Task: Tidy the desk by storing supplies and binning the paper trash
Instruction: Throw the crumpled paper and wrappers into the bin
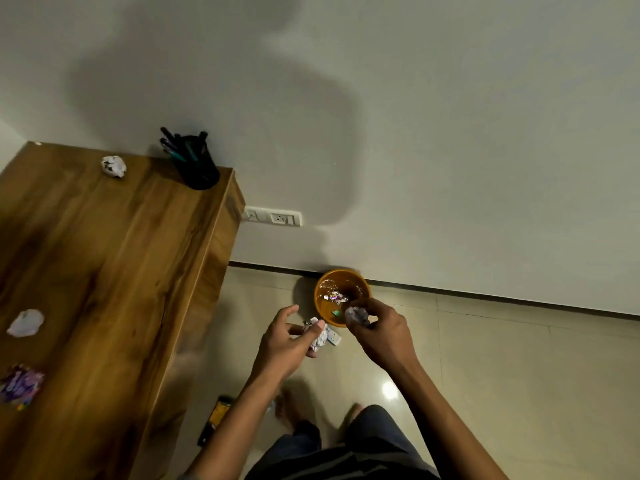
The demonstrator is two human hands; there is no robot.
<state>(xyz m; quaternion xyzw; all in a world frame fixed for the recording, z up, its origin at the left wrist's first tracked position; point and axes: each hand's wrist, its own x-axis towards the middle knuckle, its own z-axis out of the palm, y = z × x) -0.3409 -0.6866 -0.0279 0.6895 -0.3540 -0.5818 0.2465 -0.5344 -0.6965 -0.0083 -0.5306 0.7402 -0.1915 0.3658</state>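
Note:
An orange bin (320, 292) stands on the floor against the wall, with crumpled shiny wrappers inside. My right hand (381, 332) pinches a crumpled white paper ball (356, 315) just over the bin's near rim. My left hand (287, 341) holds another crumpled printed paper (318, 336) a little left of the bin. On the wooden desk (104, 271) at left lie a paper ball (113, 166) at the back, a second white ball (26, 322) at the left edge, and a purple crumpled wrapper (20, 384).
A black pen holder (197, 164) full of pens stands at the desk's back right corner. A wall socket (273, 217) sits beside the desk. A dark and yellow object (214, 422) lies on the tiled floor near my feet.

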